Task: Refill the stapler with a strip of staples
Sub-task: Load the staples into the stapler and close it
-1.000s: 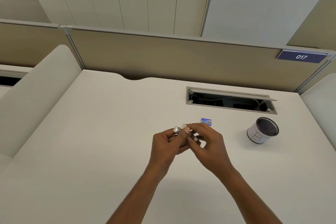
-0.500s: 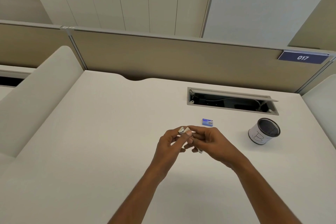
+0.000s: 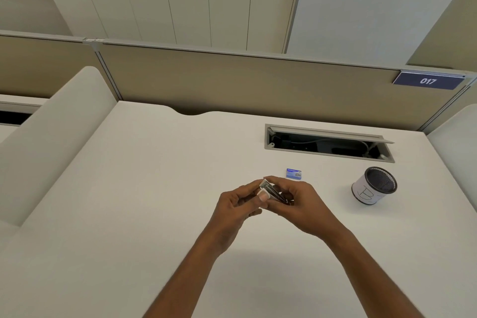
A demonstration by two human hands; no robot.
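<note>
we grip a small stapler point(image 3: 271, 190) over the white desk point(image 3: 129, 188), left hand point(image 3: 236, 205) and right hand point(image 3: 303, 205) both curled round it, blue staple box point(image 3: 293, 173) just beyond, print unreadable, sign point(image 3: 428, 81) reading 017

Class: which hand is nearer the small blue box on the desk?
Right. The right hand is just in front of the blue box; the left hand lies farther left.

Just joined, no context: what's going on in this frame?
A person is working on a small stapler held in both hands over the white desk. The left hand pinches its front end; the right hand curls round the rear. Whether a staple strip is loaded is hidden by the fingers. A small blue box, probably staples, lies on the desk just beyond the hands, and a mesh cup stands to the right.
</note>
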